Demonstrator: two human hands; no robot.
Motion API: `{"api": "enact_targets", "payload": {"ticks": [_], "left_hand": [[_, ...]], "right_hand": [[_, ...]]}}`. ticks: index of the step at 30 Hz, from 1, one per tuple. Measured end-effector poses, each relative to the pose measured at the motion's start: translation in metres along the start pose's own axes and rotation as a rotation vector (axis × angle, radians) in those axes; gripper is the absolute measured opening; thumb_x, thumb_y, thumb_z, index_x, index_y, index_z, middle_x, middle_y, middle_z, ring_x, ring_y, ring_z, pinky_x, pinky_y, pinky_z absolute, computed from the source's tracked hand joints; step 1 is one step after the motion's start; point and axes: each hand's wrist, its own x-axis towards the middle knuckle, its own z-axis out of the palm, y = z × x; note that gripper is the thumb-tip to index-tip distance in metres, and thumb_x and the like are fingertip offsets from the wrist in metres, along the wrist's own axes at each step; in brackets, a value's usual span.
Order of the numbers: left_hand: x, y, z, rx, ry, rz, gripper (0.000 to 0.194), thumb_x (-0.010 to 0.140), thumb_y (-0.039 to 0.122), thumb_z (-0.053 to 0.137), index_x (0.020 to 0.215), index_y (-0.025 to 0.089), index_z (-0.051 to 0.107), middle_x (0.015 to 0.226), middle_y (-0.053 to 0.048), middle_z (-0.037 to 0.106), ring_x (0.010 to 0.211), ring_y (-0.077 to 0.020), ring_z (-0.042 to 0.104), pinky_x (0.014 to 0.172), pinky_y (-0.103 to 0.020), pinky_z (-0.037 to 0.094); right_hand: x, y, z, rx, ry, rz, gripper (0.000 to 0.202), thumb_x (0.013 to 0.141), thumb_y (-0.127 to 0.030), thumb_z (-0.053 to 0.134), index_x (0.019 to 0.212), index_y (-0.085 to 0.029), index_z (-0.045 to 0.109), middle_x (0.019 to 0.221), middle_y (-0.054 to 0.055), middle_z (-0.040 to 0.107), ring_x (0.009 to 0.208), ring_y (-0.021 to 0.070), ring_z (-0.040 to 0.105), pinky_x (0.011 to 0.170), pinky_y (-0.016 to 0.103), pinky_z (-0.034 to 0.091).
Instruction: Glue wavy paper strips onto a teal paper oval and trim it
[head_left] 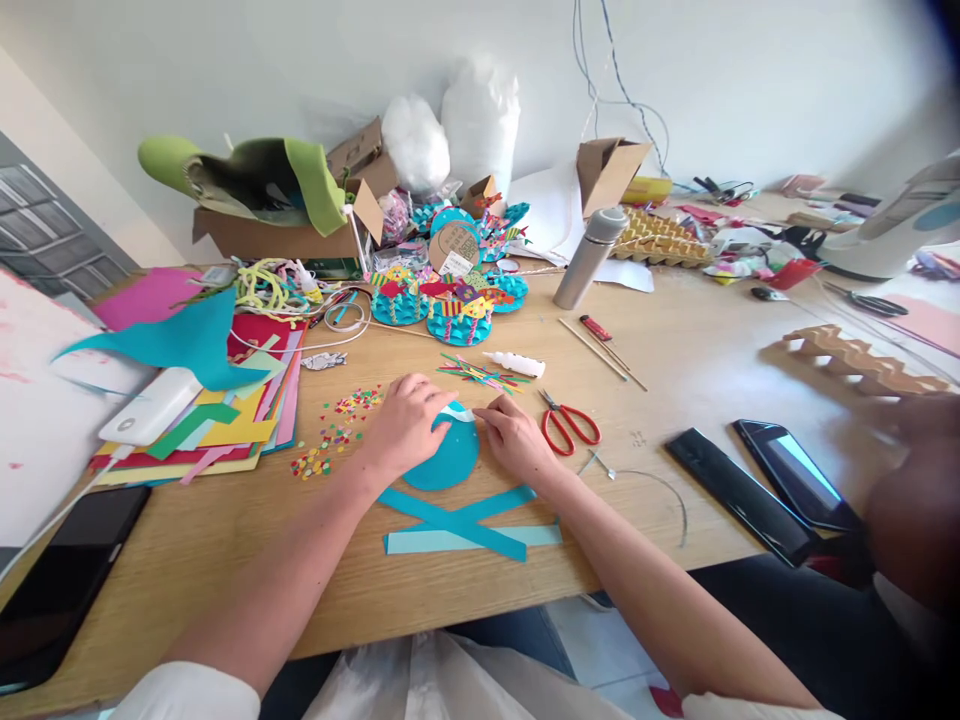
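A round blue paper disc lies on the table in front of me. Across its upper part runs a short white strip, between my two hands. My left hand is closed at the strip's left end, with the thumb over the disc. My right hand pinches the strip's right end at the disc's edge. Nearer to me, blue paper strips cross over a pale blue strip. Red-handled scissors lie just right of my right hand, and a white glue bottle lies beyond it.
Confetti dots and thin coloured paper strips lie around the hands. Decorated blue crafts and a grey flask stand behind. Stacked coloured paper is at left; phones are at right, beside another person's blurred hand.
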Motion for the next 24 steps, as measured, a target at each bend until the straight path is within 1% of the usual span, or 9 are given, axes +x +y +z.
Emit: {"api": "enact_targets", "payload": {"ticks": [4,8,10,13,17,20,24], "left_hand": [[0.017,0.003,-0.016,0.07,-0.172,0.031,0.043,0.083,0.03,0.065,0.124,0.019,0.061,0.113,-0.009,0.069,0.113,-0.0267,0.055,0.099,-0.042,0.043],[0.036,0.005,-0.033,0.113,-0.308,0.074,0.049,0.081,0.032,0.065,0.129,0.021,0.058,0.116,-0.009,0.069,0.112,-0.0265,0.058,0.096,-0.037,0.046],[0.043,0.008,-0.037,0.154,-0.401,0.09,0.049,0.08,0.032,0.064,0.127,0.022,0.059,0.113,-0.01,0.069,0.108,-0.0277,0.061,0.092,-0.038,0.048],[0.05,0.015,-0.035,0.227,-0.499,0.101,0.039,0.079,0.026,0.062,0.118,0.023,0.064,0.108,-0.011,0.071,0.106,-0.0287,0.062,0.09,-0.039,0.048],[0.051,0.019,-0.025,0.29,-0.519,0.116,0.023,0.08,0.021,0.056,0.1,0.02,0.068,0.098,-0.011,0.072,0.102,-0.0281,0.065,0.087,-0.038,0.05],[0.05,0.017,-0.02,0.292,-0.521,0.119,0.022,0.082,0.018,0.052,0.097,0.018,0.067,0.097,-0.012,0.073,0.098,-0.0271,0.067,0.083,-0.036,0.052],[0.049,0.013,-0.018,0.282,-0.516,0.108,0.022,0.082,0.015,0.049,0.096,0.017,0.066,0.098,-0.012,0.072,0.094,-0.0275,0.069,0.076,-0.036,0.053]], "right_hand": [[0.001,0.0,0.0,0.055,0.002,0.048,0.037,0.086,-0.005,0.045,0.109,-0.016,0.071,0.096,0.009,0.062,0.086,0.0186,0.062,0.076,0.028,0.049],[0.001,-0.002,-0.002,0.125,0.017,0.098,0.035,0.086,-0.006,0.046,0.108,-0.016,0.071,0.097,0.009,0.064,0.086,0.0183,0.063,0.079,0.029,0.049],[0.002,-0.002,-0.002,0.154,0.015,0.125,0.033,0.088,-0.008,0.045,0.108,-0.016,0.071,0.098,0.008,0.065,0.085,0.0176,0.064,0.079,0.028,0.049],[0.002,-0.002,-0.002,0.156,-0.007,0.147,0.034,0.088,-0.008,0.045,0.109,-0.017,0.07,0.1,0.008,0.065,0.086,0.0174,0.063,0.079,0.028,0.049],[0.003,-0.001,-0.001,0.108,-0.042,0.121,0.042,0.083,-0.002,0.044,0.113,-0.016,0.071,0.098,0.009,0.063,0.088,0.018,0.062,0.08,0.028,0.049],[0.002,0.001,-0.001,0.051,-0.055,0.081,0.047,0.081,0.0,0.043,0.113,-0.018,0.072,0.096,0.009,0.061,0.088,0.0181,0.06,0.08,0.028,0.048],[0.0,0.004,0.001,0.005,-0.037,0.025,0.048,0.082,0.0,0.044,0.113,-0.021,0.072,0.091,0.007,0.059,0.083,0.0171,0.058,0.076,0.027,0.047]]}}
